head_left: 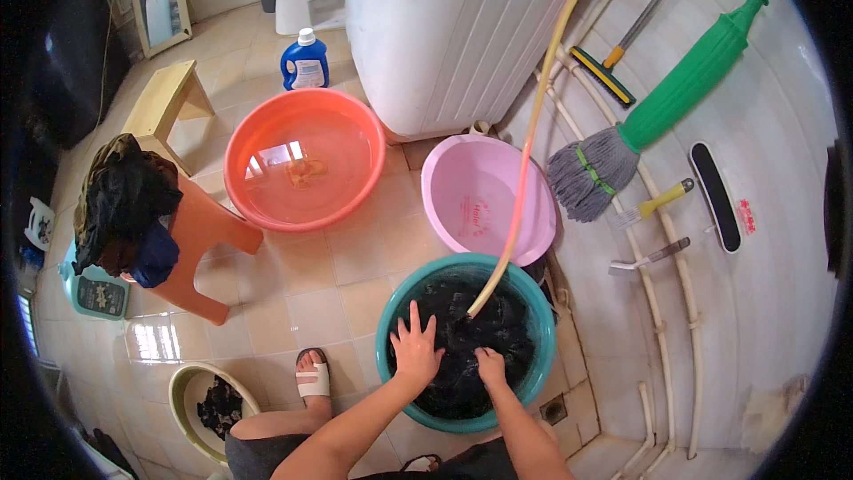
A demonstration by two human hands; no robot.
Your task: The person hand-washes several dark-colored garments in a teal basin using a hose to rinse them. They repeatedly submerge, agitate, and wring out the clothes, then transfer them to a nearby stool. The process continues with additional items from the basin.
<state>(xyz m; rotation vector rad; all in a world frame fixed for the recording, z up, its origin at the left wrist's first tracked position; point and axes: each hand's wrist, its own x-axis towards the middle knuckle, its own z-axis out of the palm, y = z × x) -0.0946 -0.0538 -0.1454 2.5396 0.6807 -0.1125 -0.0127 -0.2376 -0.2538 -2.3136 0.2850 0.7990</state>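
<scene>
Head view: two bare hands at work in a teal basin [388,391] of dark wet fabric [453,398].
Clock directions run from the basin's centre: the fabric fills the middle; the left hand [416,353] lies at 9 o'clock, open, fingers spread against it; the right hand [490,366] is near 4, fingers curled, though whether they grip fabric I cannot tell. A yellowish hose [525,169] comes in from 1, its end over the fabric. A pink basin [449,204] sits at 12, an orange basin [240,191] toward 11.
</scene>
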